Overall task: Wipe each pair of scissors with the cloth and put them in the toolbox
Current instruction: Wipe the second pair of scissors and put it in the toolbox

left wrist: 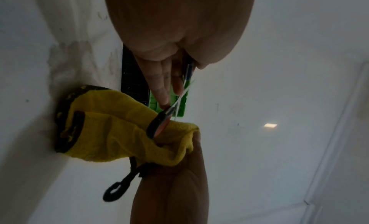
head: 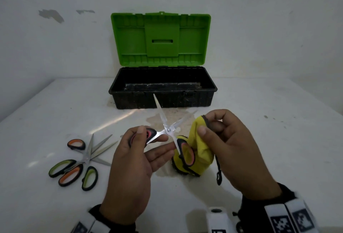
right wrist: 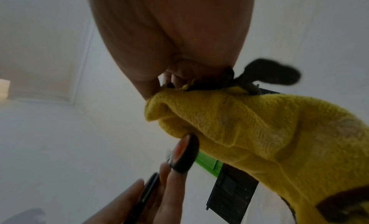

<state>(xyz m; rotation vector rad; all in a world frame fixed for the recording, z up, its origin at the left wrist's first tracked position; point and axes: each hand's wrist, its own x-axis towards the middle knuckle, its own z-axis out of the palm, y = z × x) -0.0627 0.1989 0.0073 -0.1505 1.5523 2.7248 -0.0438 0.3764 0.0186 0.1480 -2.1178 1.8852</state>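
while left hand (head: 137,151) pinches open scissors (head: 168,130) (palm up) | right hand (head: 228,143) grips cloth (head: 200,147)

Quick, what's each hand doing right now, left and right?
Left hand: holds the open scissors by one handle.
Right hand: pinches the yellow cloth.

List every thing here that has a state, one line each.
toolbox: lid up, nothing visible inside
pink-handled scissors: blades spread, held by left hand
yellow cloth: bunched, gripped by right hand
orange-handled scissors: on table, blades spread
green-handled scissors: on table, blades spread
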